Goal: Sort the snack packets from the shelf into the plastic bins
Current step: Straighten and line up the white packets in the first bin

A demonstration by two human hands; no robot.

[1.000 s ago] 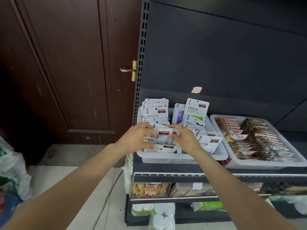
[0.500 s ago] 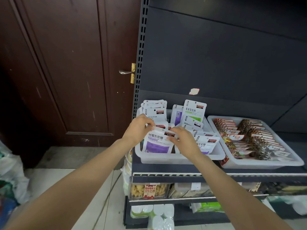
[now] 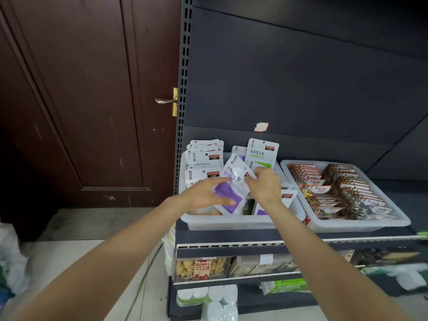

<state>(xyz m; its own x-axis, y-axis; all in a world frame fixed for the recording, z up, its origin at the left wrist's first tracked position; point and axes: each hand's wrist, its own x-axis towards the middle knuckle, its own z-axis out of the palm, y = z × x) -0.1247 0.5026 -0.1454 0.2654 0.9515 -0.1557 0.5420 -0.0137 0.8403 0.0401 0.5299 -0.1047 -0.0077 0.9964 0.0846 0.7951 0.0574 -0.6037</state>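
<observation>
Both of your hands are on one purple-and-white packet (image 3: 231,191), held tilted above the front of the left bin (image 3: 231,224). Your left hand (image 3: 206,193) grips its lower half, thumb across the purple face and fingers (image 3: 218,181) curled behind the top edge. Your right hand (image 3: 265,187) pinches the packet's right edge near the top, knuckles toward you; its fingertips are hidden behind the packet and the hand itself.

Out from there, that left bin already holds a good deal. A stack of white packets (image 3: 205,158) stands upright along its left side, and a green-and-white packet (image 3: 261,154) stands at the back with another purple one just beside it. More purple-faced packets (image 3: 286,200) lie low at the front right under your wrist. The right bin (image 3: 361,224) looks finished, or close to it: brown and orange packets (image 3: 335,188) sit in two tidy overlapping rows. Both bins rest side by side on the shelf (image 3: 231,239).

So the sort looks well advanced. What I judge to be left is placing the packet you hold with its own kind and straightening the loose ones at the front of the left bin. No stray packets show on the shelf itself.

The packet is a flat, flexible pouch, white above with printed characters and a purple block below. It bends slightly under your grip, so it should slide in easily between its neighbours.
</observation>
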